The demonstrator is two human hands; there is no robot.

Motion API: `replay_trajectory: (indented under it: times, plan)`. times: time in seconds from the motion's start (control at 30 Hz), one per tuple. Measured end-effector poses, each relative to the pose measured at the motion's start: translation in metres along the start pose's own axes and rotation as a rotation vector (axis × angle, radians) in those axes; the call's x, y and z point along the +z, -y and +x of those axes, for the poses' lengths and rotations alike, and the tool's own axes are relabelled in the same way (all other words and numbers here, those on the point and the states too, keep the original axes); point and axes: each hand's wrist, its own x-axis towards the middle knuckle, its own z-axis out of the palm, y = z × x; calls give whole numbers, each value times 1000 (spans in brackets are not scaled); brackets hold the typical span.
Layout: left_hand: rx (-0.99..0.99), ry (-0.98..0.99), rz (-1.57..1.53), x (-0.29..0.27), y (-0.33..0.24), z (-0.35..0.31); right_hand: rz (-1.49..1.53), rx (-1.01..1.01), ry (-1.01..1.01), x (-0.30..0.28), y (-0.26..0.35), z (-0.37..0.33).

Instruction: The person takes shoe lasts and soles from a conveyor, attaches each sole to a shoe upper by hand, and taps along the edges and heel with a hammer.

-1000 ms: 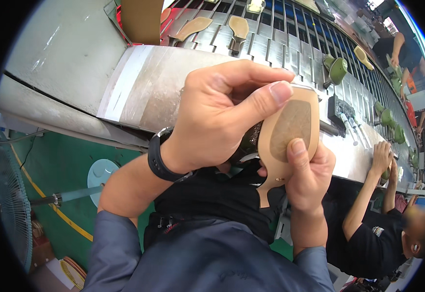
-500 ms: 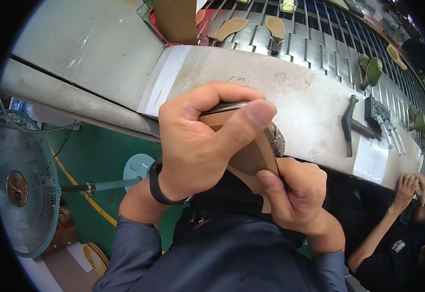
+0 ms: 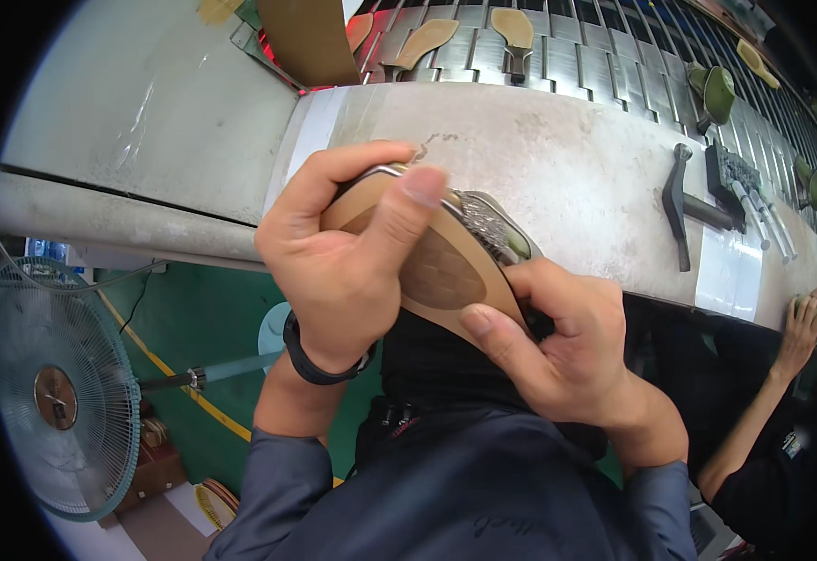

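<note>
A shoe (image 3: pixel 446 271) with a tan sole and a silvery, glittering upper is held between my two hands, above the bench's near edge. Its sole is turned up toward me, with a darker brown oval in the middle. My left hand (image 3: pixel 343 243), a black band at its wrist, is closed round the far left end, thumb lying across the sole. At the near right end, my right hand (image 3: pixel 567 327) grips the shoe, its thumb pressed on the sole's edge. My fingers beneath the shoe are hidden.
Right on the bench (image 3: pixel 595 168) lie a hammer (image 3: pixel 678 206), a dark block (image 3: pixel 734 173) and silvery pens (image 3: pixel 754 213). Behind runs a slatted metal conveyor (image 3: pixel 577 56) carrying soles and green shoe lasts (image 3: pixel 715 93). A fan (image 3: pixel 57 393) stands left; a co-worker's hands (image 3: pixel 806 327) are far right.
Both hands have shifted the shoe slightly left and turned it, so more of the sole and the glittering upper shows. My view has shifted a little too.
</note>
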Motion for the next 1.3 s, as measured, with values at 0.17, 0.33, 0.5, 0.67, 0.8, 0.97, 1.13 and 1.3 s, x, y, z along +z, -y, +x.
replay_trajectory:
  times: [0.17, 0.33, 0.5, 0.67, 0.8, 0.97, 1.13, 1.3]
  plan:
    - [-54, -159, -100, -5, 17, -1, -18, 119, 0, 1, -18, -9]
    - [-81, -179, -130, -6, 23, -3, -40, 37, -58, 12, -26, -5]
    - [-83, -173, -125, -7, 25, -2, -40, 14, -93, 11, -27, -2]
    - [-52, -112, -78, -5, 22, -5, -63, 112, -66, 0, -20, 0]
    - [-96, -124, -105, 8, 1, -2, -314, 65, -41, -30, -18, 14]
    - [474, 367, -378, 57, -7, 19, -299, -72, 89, -69, 22, 33]
    - [-317, 365, -695, 75, 64, 21, 91, 311, -257, -121, -10, 9]
    - [-372, 140, -629, 91, 108, -40, 867, 481, -622, -85, -57, -73]
